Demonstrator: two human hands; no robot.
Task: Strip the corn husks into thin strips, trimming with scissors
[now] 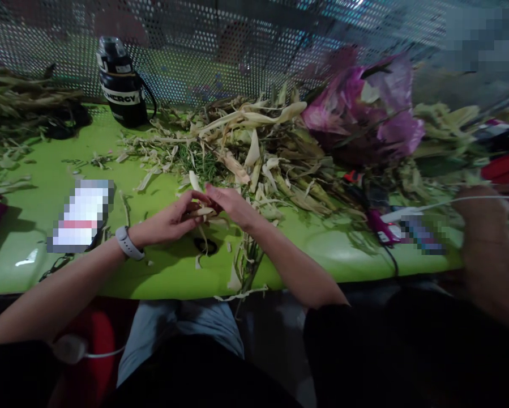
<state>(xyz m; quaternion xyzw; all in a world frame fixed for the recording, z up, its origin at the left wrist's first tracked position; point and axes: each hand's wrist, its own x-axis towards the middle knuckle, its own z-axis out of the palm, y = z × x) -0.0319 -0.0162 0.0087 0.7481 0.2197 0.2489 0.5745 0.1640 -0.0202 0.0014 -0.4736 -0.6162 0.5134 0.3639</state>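
Note:
My left hand point(181, 218), with a pale watch strap on its wrist, is closed with its fingers curled round a cream-coloured dried husk strip point(201, 213). Against it, the right hand point(229, 204) pinches at the same small bundle, thumb and fingers meeting the left fingertips. A small dark red patch shows between the hands, too hidden to name. One pale end of husk sticks up above the fingers, and a thin strip hangs below. Just under the hands a black ring point(205, 245) lies on the green table point(161, 277). Right behind them spreads a heap of dried husks point(275, 153).
A black bottle point(124, 93) stands at back left, near a blurred phone point(82, 215). A pink plastic bag point(364, 113) rests behind the heap. At right are a magenta device point(385, 228), a white cable point(470, 198) and another person's arm point(487, 255).

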